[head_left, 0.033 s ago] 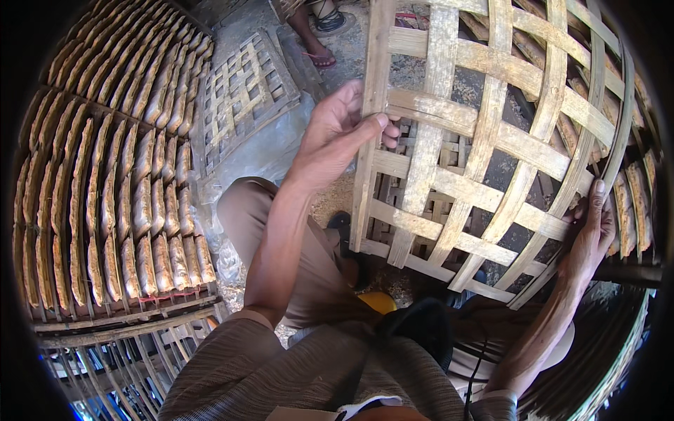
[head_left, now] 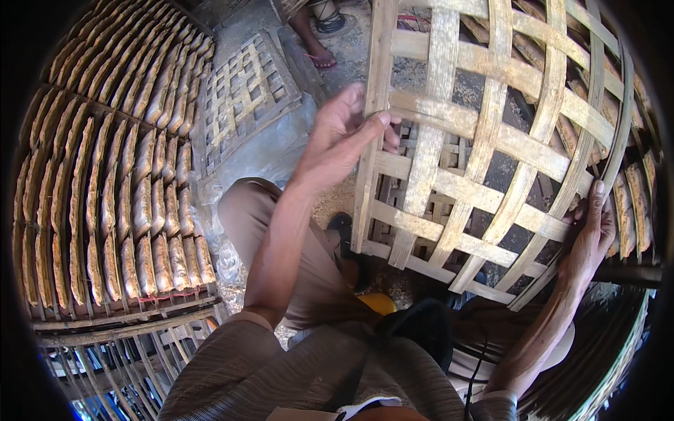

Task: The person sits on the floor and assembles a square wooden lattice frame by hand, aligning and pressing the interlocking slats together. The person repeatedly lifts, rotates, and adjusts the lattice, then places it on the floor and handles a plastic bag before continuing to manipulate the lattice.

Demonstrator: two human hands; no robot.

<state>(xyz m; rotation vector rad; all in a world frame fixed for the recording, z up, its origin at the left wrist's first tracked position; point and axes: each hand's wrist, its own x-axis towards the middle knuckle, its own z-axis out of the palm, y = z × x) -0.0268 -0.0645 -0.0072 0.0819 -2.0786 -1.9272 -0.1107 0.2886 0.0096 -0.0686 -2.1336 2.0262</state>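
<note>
Lattice of flat woven strips is held up on the right, in front of the person's knees. The hands are well apart, both clamped on it: the left hand pinches its straight left edge, thumb on the near side, and the right hand grips the curved right rim. Brown slabs stand in rows at left, near a second lattice beside plastic sheeting.

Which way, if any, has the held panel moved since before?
No: the panel shows no clear shift any way against the rack at left.
</note>
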